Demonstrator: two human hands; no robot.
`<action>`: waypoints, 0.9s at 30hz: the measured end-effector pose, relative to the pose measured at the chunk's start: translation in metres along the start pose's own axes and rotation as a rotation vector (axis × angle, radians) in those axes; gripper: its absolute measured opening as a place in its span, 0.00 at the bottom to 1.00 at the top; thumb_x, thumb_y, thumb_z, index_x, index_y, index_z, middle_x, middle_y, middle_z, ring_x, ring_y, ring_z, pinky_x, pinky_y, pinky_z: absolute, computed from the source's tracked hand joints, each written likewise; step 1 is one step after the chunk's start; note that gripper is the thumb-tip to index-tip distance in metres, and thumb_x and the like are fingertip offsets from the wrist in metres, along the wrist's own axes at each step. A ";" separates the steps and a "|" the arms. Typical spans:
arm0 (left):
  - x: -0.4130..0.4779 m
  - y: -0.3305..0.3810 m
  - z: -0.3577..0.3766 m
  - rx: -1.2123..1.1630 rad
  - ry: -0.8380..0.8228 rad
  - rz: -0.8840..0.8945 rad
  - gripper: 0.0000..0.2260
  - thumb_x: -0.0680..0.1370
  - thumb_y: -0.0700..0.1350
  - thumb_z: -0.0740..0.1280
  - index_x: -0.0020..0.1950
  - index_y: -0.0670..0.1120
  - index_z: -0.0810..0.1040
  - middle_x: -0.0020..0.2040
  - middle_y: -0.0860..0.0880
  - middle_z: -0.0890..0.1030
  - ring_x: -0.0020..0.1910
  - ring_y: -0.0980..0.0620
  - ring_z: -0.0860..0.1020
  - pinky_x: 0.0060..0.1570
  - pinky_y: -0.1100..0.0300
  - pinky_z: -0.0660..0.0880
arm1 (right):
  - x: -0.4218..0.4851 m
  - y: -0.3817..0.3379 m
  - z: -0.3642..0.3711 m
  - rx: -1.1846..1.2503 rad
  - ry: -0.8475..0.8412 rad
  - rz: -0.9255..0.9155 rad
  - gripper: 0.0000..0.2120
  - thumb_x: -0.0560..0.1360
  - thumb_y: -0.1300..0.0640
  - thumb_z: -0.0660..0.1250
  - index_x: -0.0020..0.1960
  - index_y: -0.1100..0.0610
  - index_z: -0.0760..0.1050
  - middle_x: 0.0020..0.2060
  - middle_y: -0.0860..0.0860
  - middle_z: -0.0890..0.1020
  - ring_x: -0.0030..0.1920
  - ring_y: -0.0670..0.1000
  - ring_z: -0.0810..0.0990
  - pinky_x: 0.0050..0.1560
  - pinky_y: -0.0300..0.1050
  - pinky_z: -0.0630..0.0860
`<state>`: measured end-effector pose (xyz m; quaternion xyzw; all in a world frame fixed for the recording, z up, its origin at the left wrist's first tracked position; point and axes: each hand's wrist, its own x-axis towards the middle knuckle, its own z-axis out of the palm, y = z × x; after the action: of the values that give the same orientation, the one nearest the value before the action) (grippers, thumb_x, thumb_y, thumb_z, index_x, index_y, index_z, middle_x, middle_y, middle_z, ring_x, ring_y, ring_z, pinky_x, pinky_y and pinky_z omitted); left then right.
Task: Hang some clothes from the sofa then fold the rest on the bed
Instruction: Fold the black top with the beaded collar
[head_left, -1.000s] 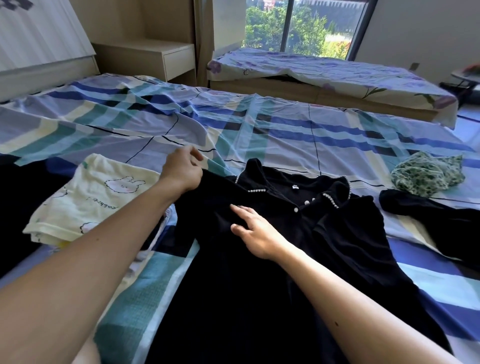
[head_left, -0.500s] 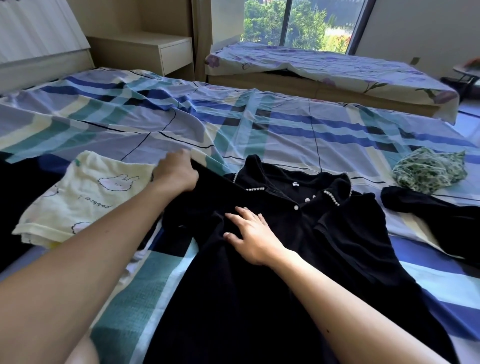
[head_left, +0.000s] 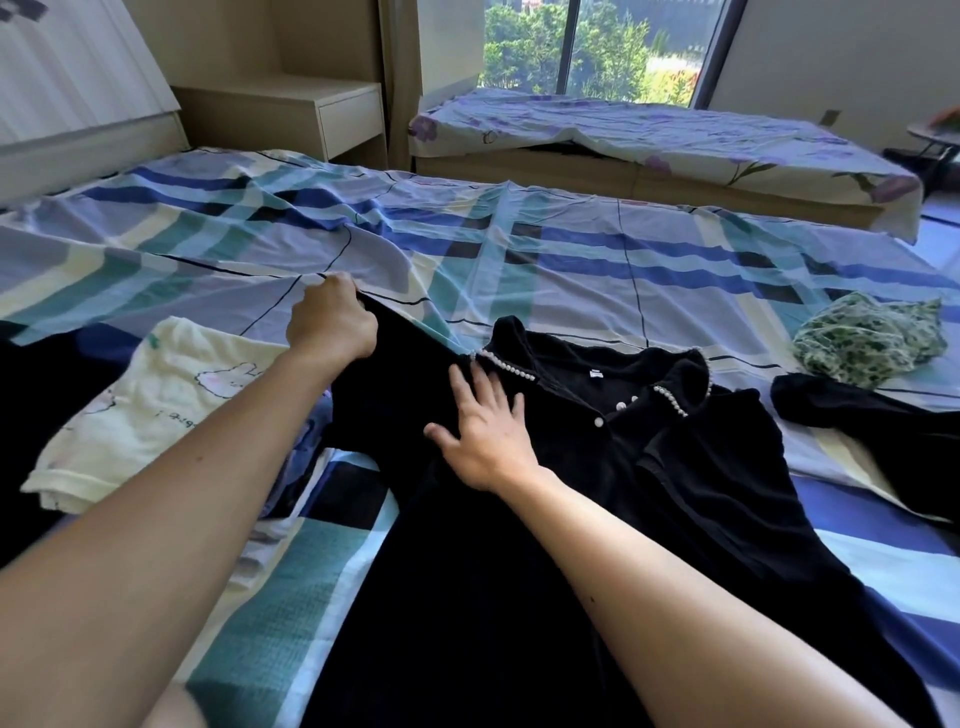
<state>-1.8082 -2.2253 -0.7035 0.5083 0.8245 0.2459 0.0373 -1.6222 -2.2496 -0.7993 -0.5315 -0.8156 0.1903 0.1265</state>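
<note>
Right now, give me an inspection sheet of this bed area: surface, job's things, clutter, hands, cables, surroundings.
Surface: bed, covered by a wrinkled checked sheet in blue, teal and cream.
Job's things: black dress with a pearl-trimmed collar, spread front up; cream shirt with a rabbit print to its left; green patterned cloth bunched at the right; second black garment just below that cloth.
Clutter: nothing seen.
Hands: left hand grips the dress's sleeve end; right hand lies flat on the dress near the collar, fingers spread.
Cables: nothing seen.
Surroundings: bedside table, second bed with a floral sheet, window showing trees.
</note>
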 end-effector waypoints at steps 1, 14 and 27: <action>0.000 0.001 0.000 0.020 -0.012 0.022 0.10 0.81 0.40 0.60 0.61 0.41 0.75 0.60 0.36 0.76 0.59 0.33 0.75 0.48 0.48 0.69 | 0.005 0.000 0.004 -0.054 -0.106 0.015 0.40 0.79 0.37 0.60 0.82 0.48 0.45 0.82 0.52 0.44 0.81 0.55 0.43 0.78 0.65 0.39; -0.041 0.083 -0.016 -1.041 -0.763 0.004 0.11 0.86 0.47 0.59 0.64 0.41 0.71 0.56 0.37 0.79 0.42 0.42 0.85 0.41 0.54 0.84 | -0.027 0.016 -0.075 1.437 -0.111 0.139 0.24 0.73 0.37 0.68 0.65 0.47 0.77 0.54 0.47 0.85 0.55 0.49 0.82 0.60 0.53 0.74; -0.092 0.030 0.106 0.309 -0.686 0.683 0.30 0.83 0.60 0.56 0.83 0.54 0.51 0.83 0.50 0.43 0.81 0.49 0.39 0.79 0.45 0.45 | -0.043 0.077 -0.069 0.497 0.214 0.325 0.36 0.68 0.59 0.76 0.73 0.53 0.67 0.54 0.52 0.79 0.52 0.52 0.81 0.56 0.51 0.80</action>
<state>-1.7064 -2.2541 -0.8004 0.7999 0.5784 -0.0618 0.1478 -1.5134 -2.2492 -0.7722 -0.6246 -0.6306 0.3447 0.3057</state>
